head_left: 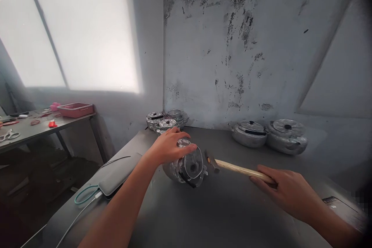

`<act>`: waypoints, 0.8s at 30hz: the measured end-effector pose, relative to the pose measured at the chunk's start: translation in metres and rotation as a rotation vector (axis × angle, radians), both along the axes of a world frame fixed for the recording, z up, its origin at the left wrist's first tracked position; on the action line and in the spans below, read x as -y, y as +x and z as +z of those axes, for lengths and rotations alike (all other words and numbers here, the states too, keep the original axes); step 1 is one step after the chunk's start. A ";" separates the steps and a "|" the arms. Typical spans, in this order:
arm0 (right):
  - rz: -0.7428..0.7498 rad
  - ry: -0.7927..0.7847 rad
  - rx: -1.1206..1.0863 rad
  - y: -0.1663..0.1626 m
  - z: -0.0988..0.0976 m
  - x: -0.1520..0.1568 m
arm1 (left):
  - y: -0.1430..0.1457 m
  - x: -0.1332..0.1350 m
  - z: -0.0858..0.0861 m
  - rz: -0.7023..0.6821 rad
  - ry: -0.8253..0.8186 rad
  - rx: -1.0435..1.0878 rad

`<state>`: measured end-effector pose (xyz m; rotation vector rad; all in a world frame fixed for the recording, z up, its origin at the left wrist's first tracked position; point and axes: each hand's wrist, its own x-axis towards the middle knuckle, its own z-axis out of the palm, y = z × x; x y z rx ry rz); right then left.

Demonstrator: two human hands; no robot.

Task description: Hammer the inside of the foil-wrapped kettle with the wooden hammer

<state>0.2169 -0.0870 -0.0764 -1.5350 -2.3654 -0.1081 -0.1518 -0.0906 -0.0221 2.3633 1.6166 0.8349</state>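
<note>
Dull grey table [221, 209], smooth and bare up front, tucked into a corner: pale wall [276, 46] blotched with black stains, bright frosted window [81, 31] on the left. The left hand [170, 145] lies with fingers spread over a shiny metal pot [188, 168], tipped on its side mid-table, round lid facing right. The right hand [287, 190] is wrapped round the end of a hammer [232, 167], pale wooden handle, dark head just beside that lid. Along the wall, two lidded pots [251, 133] stand upright, with a cluster [165, 120] in the corner. A grey pouch [116, 178] and cable [85, 195] lie at the left edge. Beyond is a bench [29, 130] with a pink tray [75, 109].
</note>
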 end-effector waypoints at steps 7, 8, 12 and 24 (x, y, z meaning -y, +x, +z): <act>0.027 -0.007 0.048 -0.007 -0.001 0.005 | 0.009 0.006 0.002 -0.097 -0.069 -0.005; 0.034 -0.005 0.055 -0.009 0.000 0.006 | 0.011 0.008 0.002 -0.086 -0.074 -0.020; 0.062 0.018 0.090 -0.016 0.002 0.010 | 0.016 0.015 0.005 -0.023 -0.065 -0.078; 0.049 0.115 0.289 -0.030 0.003 0.009 | 0.033 -0.030 0.027 0.039 -0.343 -0.257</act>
